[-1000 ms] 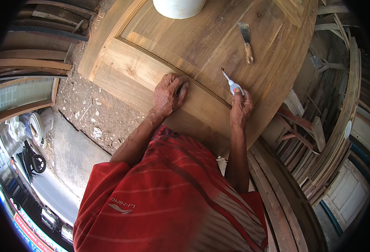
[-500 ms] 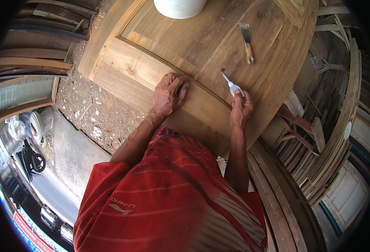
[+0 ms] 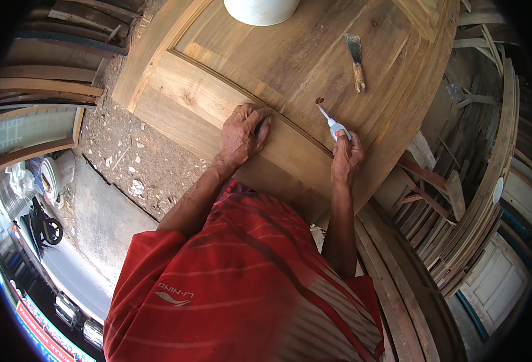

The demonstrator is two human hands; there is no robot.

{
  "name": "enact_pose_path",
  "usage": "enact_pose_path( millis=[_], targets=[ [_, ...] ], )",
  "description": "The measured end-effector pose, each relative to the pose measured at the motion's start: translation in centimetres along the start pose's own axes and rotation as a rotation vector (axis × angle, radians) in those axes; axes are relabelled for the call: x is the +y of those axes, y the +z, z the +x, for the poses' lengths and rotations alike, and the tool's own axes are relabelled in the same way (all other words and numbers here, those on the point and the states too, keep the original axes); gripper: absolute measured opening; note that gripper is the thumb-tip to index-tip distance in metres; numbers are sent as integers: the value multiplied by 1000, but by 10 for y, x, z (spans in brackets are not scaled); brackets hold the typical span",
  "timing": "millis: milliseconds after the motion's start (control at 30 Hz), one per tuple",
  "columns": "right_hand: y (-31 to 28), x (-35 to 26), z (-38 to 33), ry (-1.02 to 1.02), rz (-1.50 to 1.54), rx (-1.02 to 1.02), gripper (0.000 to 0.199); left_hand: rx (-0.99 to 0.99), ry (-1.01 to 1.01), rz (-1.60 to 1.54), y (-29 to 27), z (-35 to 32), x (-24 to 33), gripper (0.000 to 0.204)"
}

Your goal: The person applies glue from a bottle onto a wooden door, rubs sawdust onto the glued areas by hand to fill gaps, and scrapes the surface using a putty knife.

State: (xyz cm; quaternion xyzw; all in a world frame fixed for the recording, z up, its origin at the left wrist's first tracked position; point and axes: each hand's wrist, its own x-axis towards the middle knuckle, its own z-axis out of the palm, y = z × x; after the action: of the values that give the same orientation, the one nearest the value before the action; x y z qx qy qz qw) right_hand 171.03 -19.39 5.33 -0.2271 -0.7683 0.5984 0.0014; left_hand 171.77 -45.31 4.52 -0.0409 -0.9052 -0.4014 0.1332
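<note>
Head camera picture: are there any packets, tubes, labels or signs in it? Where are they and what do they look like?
Small tube: in the right hand, on the wooden door; white with a blue band and thin nozzle.
White bucket: on the door's top edge; round, plain.
Banner: bottom left corner; red and blue strip.
Shirt logo: on the red shirt; small, white.

Right hand (image 3: 346, 158) grips a small white tube (image 3: 336, 127), nozzle at a dark knot (image 3: 319, 101) on the wooden door panel (image 3: 290, 66). Left hand (image 3: 240, 134) rests flat on the panel's groove. Scraper (image 3: 356, 62) lies nearby; white bucket (image 3: 260, 9) stands above.
</note>
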Motion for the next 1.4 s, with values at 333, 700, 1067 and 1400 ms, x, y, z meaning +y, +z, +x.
enact_pose_path(
  millis=[333,700,1067,1400],
  targets=[
    [-4,-4,0,31,-71,-31,36,20,14,11,1,1,0,22],
    [6,-7,6,92,66,30,32,10,-8,-2,1,0,0,23],
    [3,-4,7,44,-25,9,43,6,8,22,0,0,1,23],
    [2,4,13,12,-44,10,34,-1,0,43,1,3,2,20]
  ],
)
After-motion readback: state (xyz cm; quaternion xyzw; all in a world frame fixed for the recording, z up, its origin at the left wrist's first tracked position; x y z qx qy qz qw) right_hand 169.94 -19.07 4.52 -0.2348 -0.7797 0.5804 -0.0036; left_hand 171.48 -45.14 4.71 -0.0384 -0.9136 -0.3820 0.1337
